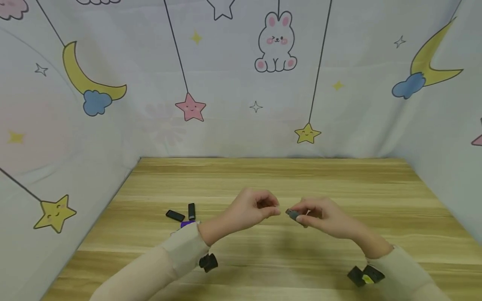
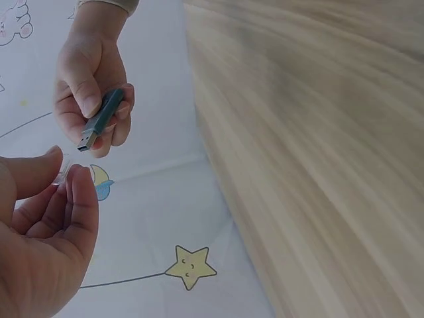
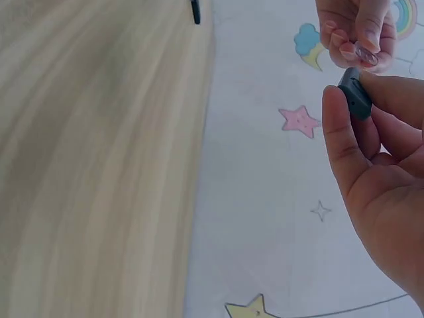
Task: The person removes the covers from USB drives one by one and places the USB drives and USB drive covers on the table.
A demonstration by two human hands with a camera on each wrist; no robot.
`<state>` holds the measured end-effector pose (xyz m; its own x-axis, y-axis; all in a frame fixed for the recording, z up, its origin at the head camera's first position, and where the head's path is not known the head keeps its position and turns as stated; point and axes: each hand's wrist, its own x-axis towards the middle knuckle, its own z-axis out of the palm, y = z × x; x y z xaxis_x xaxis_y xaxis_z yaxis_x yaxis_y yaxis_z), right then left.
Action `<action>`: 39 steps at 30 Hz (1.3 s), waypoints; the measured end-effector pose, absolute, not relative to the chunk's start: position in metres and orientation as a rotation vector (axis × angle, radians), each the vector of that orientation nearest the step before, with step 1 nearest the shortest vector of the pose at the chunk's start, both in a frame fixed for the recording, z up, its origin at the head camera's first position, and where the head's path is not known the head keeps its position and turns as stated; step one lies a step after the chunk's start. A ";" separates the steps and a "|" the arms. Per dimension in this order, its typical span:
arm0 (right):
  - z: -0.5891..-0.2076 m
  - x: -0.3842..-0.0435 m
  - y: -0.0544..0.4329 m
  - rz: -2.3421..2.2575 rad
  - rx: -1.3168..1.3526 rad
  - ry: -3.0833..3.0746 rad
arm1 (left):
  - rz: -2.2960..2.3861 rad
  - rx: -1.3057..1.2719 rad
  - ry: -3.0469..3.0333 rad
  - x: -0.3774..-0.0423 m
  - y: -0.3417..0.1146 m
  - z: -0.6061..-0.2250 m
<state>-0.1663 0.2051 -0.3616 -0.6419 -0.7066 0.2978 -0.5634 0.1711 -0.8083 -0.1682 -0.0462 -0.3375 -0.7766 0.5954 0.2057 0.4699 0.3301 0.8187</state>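
Note:
Above the middle of the table, my right hand pinches a dark grey-green USB flash drive between thumb and fingers. Its metal plug is bare and points toward my left hand. That hand pinches a small clear cap between thumb and fingertips; the cap also shows in the right wrist view. A short gap separates the cap from the plug. My fingers cover part of both the drive's body and the cap.
On the wooden table, left of my left hand, lie two black flash drives and a purple object partly hidden by my sleeve. A white patterned cloth stands behind the table and at its sides.

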 end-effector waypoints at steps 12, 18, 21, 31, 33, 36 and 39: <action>-0.340 -0.186 0.236 -1.402 -0.860 2.574 | 1.461 0.903 2.475 -0.203 -0.018 -0.321; -0.336 -0.200 0.249 -1.379 -0.715 2.637 | 1.487 0.774 2.447 -0.222 -0.003 -0.322; -0.334 -0.208 0.258 -1.372 -0.649 2.691 | 1.506 0.769 2.439 -0.232 0.009 -0.321; -0.327 -0.234 0.283 -1.323 -0.426 2.792 | 1.619 0.685 2.400 -0.258 0.047 -0.322; -0.327 -0.239 0.287 -1.308 -0.374 2.812 | 1.647 0.669 2.400 -0.261 0.054 -0.323; -0.327 -0.246 0.292 -1.314 -0.332 2.823 | 1.703 0.664 2.399 -0.266 0.064 -0.324; -0.329 -0.252 0.297 -1.344 -0.282 2.809 | 1.754 0.654 2.390 -0.271 0.074 -0.325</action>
